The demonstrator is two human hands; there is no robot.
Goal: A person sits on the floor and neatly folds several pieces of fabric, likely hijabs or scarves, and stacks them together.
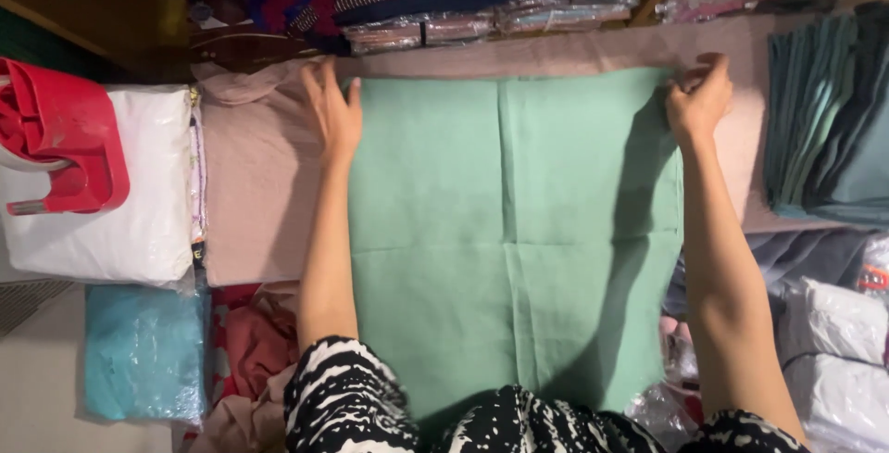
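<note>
So you've got the green cloth (509, 231) spread flat on the pinkish-beige sheet (250, 212), running from the far edge right down to your lap. Your left hand (331, 112) lies open, fingers spread, pressing on the cloth's far left corner, while your right hand (699, 99) is curled tight, pinching the far right corner. A stack of folded teal cloths (824, 119) sits just right of it, and a white bag (139, 184) with a red plastic thing (60, 138) on top sits off to the left.

Open room lies over the green cloth (509, 231); folded stack (824, 119) right, white bag (130, 194) left hem it.
</note>
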